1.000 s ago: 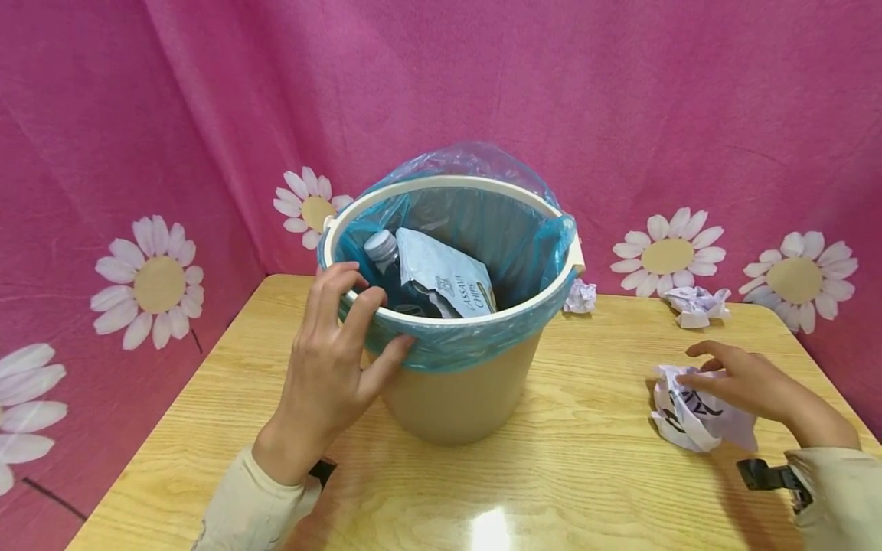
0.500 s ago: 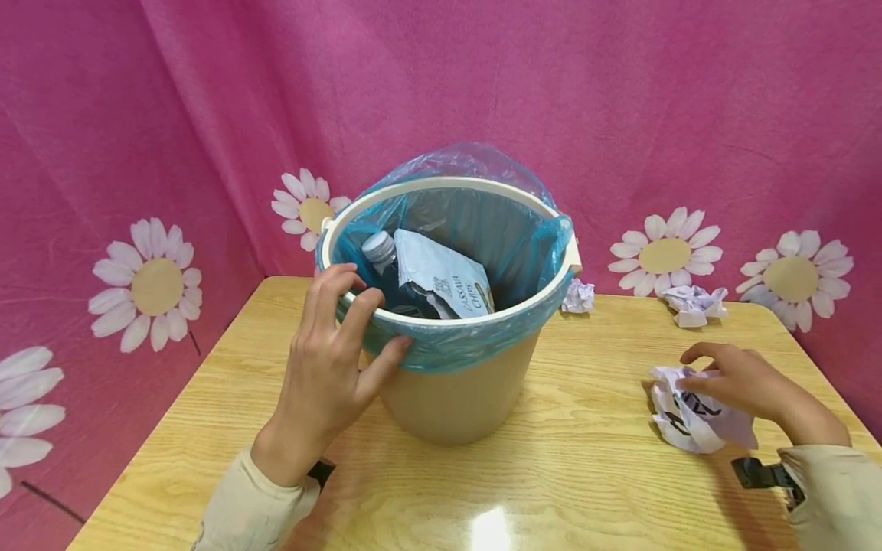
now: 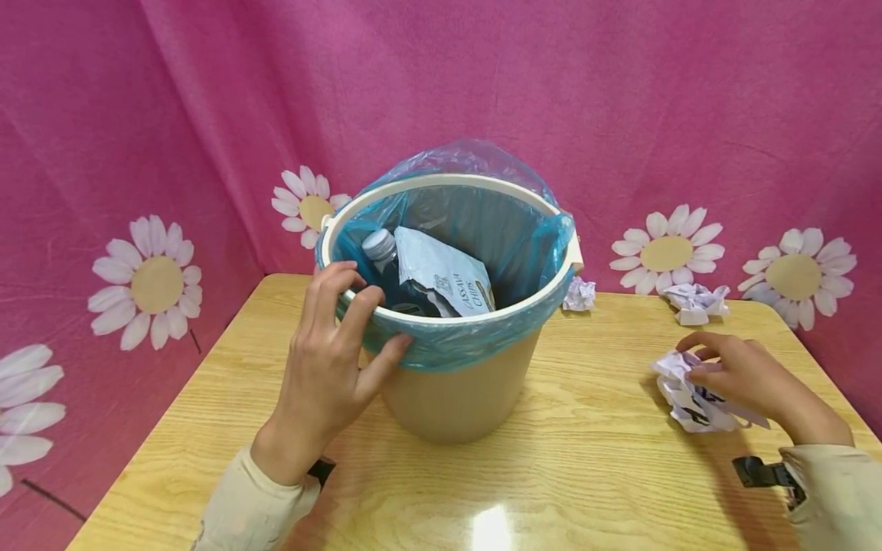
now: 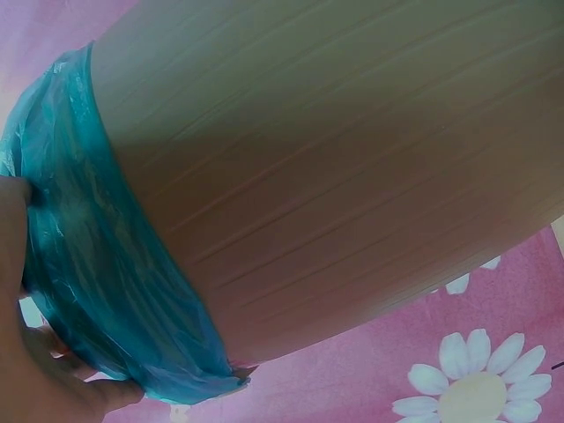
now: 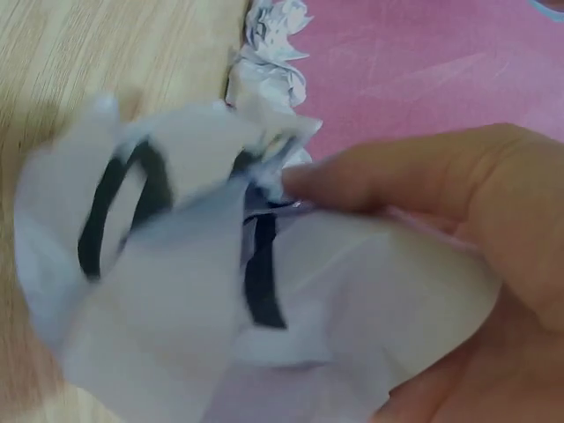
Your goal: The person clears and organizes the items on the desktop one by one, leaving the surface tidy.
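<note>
A beige bin (image 3: pixel 455 409) lined with a blue plastic bag (image 3: pixel 441 346) stands on the table. Inside it lie a torn cassava chips packet (image 3: pixel 448 272) and a bottle with a pale cap (image 3: pixel 379 245). My left hand (image 3: pixel 324 356) grips the bin's near-left rim, fingers over the edge and thumb on the bag outside. At the right, my right hand (image 3: pixel 747 379) holds a crumpled sheet of paper (image 3: pixel 689 398) with black print. The right wrist view shows the thumb pressed on this crumpled paper (image 5: pixel 159 291); the other fingers are mostly hidden behind it.
Two more crumpled paper balls lie near the back edge of the wooden table (image 3: pixel 586 474): one (image 3: pixel 579 295) beside the bin, one (image 3: pixel 696 304) farther right. A pink cloth (image 3: pixel 620 99) with white daisies hangs behind and at both sides.
My right hand has closed its fingers on the crumpled paper, which has risen slightly and tilted. My left hand and the bin have stayed in place.
</note>
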Motion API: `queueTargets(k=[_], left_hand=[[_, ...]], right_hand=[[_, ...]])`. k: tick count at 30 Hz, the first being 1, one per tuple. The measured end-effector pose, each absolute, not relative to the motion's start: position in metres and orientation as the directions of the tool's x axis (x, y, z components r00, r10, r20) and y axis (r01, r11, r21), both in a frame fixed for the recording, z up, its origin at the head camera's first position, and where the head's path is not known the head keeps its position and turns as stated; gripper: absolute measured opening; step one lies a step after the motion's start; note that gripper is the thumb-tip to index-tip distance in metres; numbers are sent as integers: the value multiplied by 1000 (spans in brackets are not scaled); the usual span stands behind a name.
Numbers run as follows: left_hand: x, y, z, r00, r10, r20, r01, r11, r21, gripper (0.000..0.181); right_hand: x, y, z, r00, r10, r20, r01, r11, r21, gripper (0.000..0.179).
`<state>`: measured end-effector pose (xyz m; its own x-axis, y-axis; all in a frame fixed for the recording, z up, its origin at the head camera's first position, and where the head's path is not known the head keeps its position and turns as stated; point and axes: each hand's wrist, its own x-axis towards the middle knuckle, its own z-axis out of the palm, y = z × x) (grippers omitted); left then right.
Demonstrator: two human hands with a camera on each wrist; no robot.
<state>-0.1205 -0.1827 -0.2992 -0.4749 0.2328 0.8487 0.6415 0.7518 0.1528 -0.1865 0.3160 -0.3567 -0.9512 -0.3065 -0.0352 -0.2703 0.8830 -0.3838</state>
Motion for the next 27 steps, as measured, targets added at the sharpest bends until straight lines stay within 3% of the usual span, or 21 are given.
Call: queueTargets(k=[10, 27], left_hand=[[-120, -182, -299, -474, 227, 851, 643, 750, 158, 54], [-121, -182, -298, -474, 233, 849, 641, 752, 152, 54]], right_hand=[[-186, 314, -357, -930, -364, 42, -355, 866, -354, 36], [-185, 314, -354, -928, -358, 103, -371, 872, -320, 33]])
